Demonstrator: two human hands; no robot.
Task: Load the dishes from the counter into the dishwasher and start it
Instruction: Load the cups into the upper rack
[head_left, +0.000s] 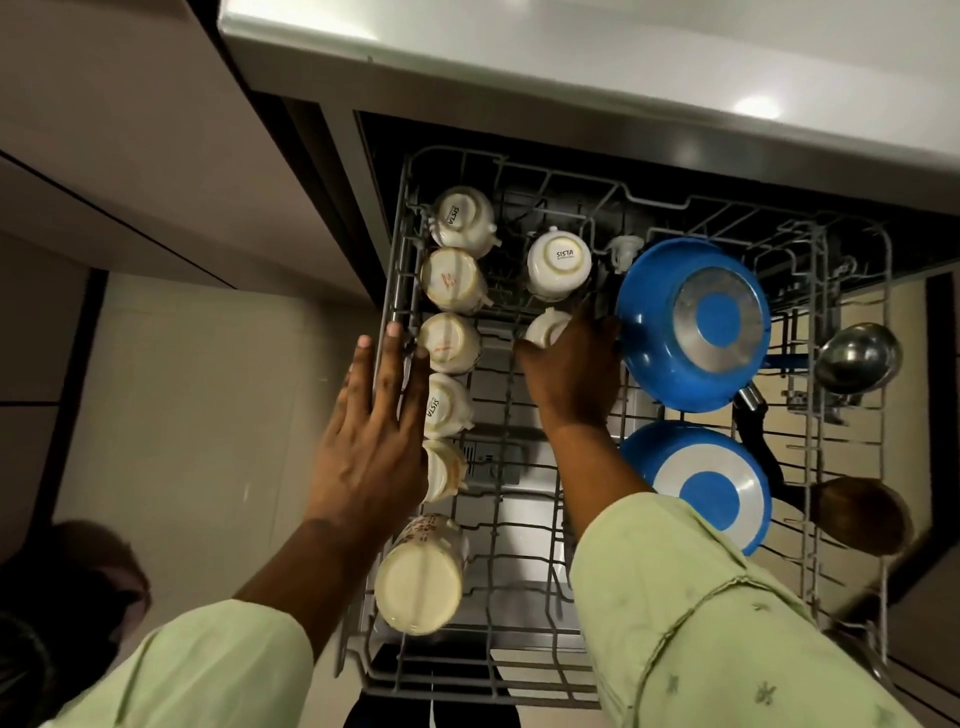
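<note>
Under the bench (571, 62), the dishwasher rack (396, 270) stands pulled out below you. Two blue pans (660, 332) lie upside down on its right side, with a steel ladle (857, 358) beside them. A row of upturned cups (447, 343) lines the left wall. Your left hand (374, 431) is over the left rim, fingers (390, 364) straight and released. Your right hand (576, 374) grasps a white cup (545, 327) mid-rack, just beside the farther pan.

Home kitchen: dishwasher rack (400, 291) of cups (558, 265) under counter (519, 57).
</note>
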